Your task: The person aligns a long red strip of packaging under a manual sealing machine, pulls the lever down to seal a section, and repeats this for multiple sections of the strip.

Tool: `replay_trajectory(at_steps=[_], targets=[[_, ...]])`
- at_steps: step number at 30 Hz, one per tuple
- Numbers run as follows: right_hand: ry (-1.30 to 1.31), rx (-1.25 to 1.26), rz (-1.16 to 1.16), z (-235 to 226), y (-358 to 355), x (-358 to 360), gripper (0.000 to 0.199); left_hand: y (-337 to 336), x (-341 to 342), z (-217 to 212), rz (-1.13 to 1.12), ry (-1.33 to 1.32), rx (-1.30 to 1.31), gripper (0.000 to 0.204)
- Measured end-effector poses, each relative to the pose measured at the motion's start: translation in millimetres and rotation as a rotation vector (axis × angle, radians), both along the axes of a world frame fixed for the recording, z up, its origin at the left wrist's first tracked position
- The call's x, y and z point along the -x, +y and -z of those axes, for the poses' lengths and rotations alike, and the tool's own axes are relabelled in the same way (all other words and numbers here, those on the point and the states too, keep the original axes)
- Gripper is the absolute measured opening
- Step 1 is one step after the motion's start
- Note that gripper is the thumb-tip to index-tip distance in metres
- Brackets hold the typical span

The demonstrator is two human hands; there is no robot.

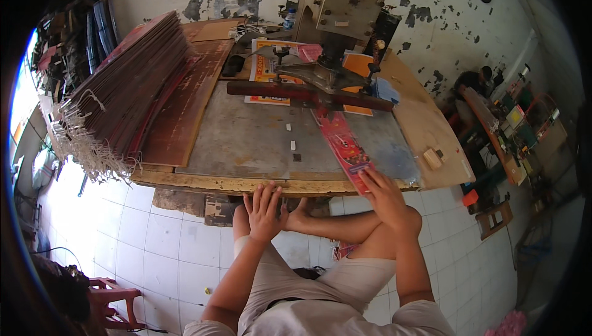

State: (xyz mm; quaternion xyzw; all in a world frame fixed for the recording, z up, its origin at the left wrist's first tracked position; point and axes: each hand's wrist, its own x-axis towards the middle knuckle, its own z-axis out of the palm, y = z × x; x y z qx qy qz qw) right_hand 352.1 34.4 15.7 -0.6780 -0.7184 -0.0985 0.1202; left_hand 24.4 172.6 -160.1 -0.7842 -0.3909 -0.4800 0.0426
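Fingers of the right hand lie spread flat on a red printed strip at centre frame, its top hidden under the press. Left hand rests open on a knee, grasping nothing.

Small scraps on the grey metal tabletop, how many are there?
3 small scraps on the grey metal tabletop: one white, one white, one dark. Others may be hidden.

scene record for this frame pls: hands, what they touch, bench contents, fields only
left hand: open, fingers spread, resting on own knee below the bench edge
right hand: open, fingertips pressing near end of red printed strip
strip: lies flat, far end under the metal press
bench left: tall stack of flat bags with white cord handles
bench right: small wooden block
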Motion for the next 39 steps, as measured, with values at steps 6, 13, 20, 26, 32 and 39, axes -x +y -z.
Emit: replay_trajectory(at_steps=[6, 13, 20, 26, 32, 39], targets=[[-0.217, 0.044, 0.197, -37, -78, 13, 0.064, 1, -6, 4, -0.006, -0.02, -0.023, 0.065], [-0.18, 0.063, 0.245, -99, -149, 19, 0.06, 2, -1, 9, -0.024, -0.014, -0.032, 0.064], [0.242, -0.487, 0.082, -151, -251, -35, 0.025, 5, -7, 16, -0.025, -0.03, -0.052, 0.065], [0.086, -1.209, 0.838, -214, -361, -116, 0.056, 9, -4, 21, -0.007, -0.039, -0.056, 0.063], [0.291, -0.832, 0.905, -200, -438, -219, 0.058, 15, -10, 25, -0.052, -0.059, -0.14, 0.061], [0.185, -0.456, 1.036, -24, -293, -193, 0.034, 11, 4, 19, -0.09, 0.047, -0.143, 0.069]])
